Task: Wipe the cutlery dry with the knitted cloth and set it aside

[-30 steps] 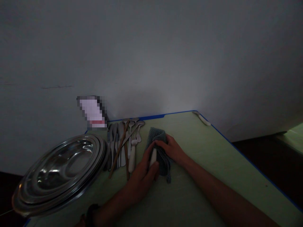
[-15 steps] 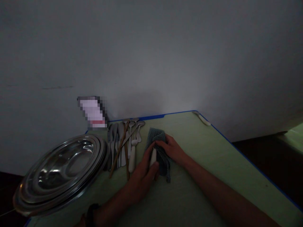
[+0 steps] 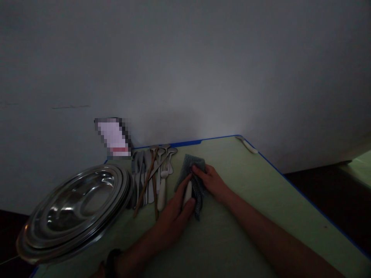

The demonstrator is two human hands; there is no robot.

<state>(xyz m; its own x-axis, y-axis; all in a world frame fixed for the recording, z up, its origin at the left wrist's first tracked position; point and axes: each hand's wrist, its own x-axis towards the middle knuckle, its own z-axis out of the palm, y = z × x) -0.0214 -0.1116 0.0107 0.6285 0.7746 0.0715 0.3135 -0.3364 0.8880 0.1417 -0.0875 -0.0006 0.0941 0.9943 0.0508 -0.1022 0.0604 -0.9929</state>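
My left hand (image 3: 174,214) is closed around the white handle of a utensil (image 3: 188,192) on the pale green table (image 3: 249,200). The far end of that utensil is wrapped in a grey-blue cloth (image 3: 193,170), so I cannot tell what kind it is. My right hand (image 3: 211,180) grips the cloth and presses it onto the utensil. Both hands meet just right of a row of cutlery (image 3: 153,173).
A stack of steel compartment plates (image 3: 74,210) sits at the left. Spoons, forks and wooden chopsticks lie in the row beside it. A small white object (image 3: 248,145) rests at the far table edge. A blurred-out box (image 3: 113,138) leans on the wall.
My right hand slid the cloth a little away along the utensil and gathered it tighter. The cloth's lower tail moved up. My left hand stayed put.
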